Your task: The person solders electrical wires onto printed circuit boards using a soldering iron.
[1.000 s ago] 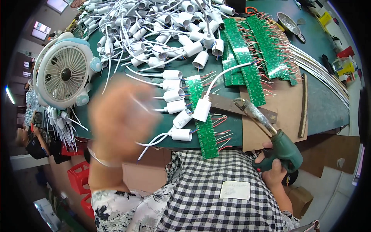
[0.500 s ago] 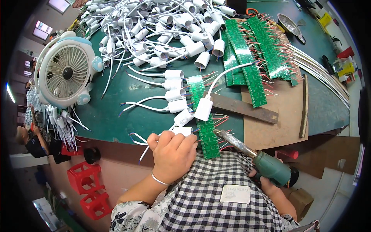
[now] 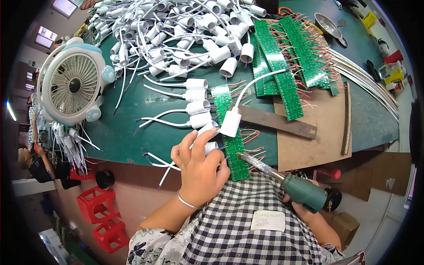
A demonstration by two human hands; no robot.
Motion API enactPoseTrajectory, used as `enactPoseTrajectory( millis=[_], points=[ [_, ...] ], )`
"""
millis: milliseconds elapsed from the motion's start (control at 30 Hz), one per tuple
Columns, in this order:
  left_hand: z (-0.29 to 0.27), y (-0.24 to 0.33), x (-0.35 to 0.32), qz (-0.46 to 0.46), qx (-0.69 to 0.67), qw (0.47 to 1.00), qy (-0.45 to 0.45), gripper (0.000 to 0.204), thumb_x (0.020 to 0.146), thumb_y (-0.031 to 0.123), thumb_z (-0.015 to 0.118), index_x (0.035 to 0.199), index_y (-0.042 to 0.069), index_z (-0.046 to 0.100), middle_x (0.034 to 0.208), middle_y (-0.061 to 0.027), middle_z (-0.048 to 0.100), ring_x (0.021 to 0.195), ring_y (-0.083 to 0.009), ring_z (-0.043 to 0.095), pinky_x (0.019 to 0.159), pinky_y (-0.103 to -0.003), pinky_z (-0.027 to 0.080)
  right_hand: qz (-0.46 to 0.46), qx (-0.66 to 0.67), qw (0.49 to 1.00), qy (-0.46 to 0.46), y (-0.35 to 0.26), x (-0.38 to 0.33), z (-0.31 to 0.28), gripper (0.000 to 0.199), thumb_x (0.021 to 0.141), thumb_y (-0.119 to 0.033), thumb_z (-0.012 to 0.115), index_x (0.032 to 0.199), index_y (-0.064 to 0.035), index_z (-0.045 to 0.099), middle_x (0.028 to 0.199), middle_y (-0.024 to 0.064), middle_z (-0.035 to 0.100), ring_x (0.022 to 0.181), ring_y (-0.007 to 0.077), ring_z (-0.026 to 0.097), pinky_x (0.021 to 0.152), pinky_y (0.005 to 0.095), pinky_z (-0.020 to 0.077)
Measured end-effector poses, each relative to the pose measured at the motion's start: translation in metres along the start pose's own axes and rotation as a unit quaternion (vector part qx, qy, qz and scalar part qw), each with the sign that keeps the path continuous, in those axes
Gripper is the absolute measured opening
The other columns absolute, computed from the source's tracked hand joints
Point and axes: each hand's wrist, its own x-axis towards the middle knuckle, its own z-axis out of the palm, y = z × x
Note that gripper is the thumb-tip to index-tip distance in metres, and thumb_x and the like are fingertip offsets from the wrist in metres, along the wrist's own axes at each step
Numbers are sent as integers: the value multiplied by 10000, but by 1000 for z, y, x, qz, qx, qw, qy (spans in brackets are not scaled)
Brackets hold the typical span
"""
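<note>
A long, narrow green circuit-board strip (image 3: 234, 146) with red and white wires along its right edge lies at the near edge of the green tabletop (image 3: 119, 137), its lower end reaching over the checked apron. A dark-green soldering gun (image 3: 304, 192) with a scorched metal barrel points at it from the right, the tip at the strip's lower part; whether they touch cannot be told. The right hand (image 3: 303, 212) is wrapped around the gun's handle, partly hidden behind the body. The left hand (image 3: 199, 165) is bent over the lowest of a column of white cylindrical lamp sockets (image 3: 197, 107), index finger against one of them; its fingers are curled and partly spread, and whether they pinch anything cannot be told.

The black-and-white checked cloth apron (image 3: 221, 212) carries a pale rectangular label (image 3: 268, 221) with faint lettering.

One white socket with a curved cable (image 3: 230, 123) lies across the strip, covering part of it. Beside it, a flat dark bar (image 3: 278, 123) crosses onto a brown cardboard sheet (image 3: 318, 152). More green boards (image 3: 279, 66) overlap beyond. A large heap of white sockets (image 3: 190, 28) fills the far side, and a white-and-blue fan (image 3: 74, 86) stands at left.
</note>
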Motion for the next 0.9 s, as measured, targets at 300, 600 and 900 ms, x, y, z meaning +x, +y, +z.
enactPoseTrajectory(
  millis=[300,600,900],
  points=[
    [0,-2,6,-8,-11,1000,-18,110,612,94,665,671,124,577,1280,-48,456,1233,-342,311,968,-496,192,-18,-88,996,-1,3,3,7,356,856,-331,627,1004,-15,558,727,30,620,664,157,597,720,324,448],
    [-1,-3,8,-15,-22,999,-31,107,602,86,656,660,118,572,1270,-41,454,1228,-345,316,966,-502,195,-58,-168,984,-33,-3,8,6,207,876,-229,594,964,-42,587,735,26,614,700,161,596,791,337,407],
    [-3,-3,11,-11,-36,999,-37,103,622,96,655,648,111,557,1254,-30,466,1214,-321,309,909,-507,214,-77,-125,989,-18,-13,14,5,194,859,-222,608,950,-51,624,801,27,645,732,183,594,786,330,418]
  ],
)
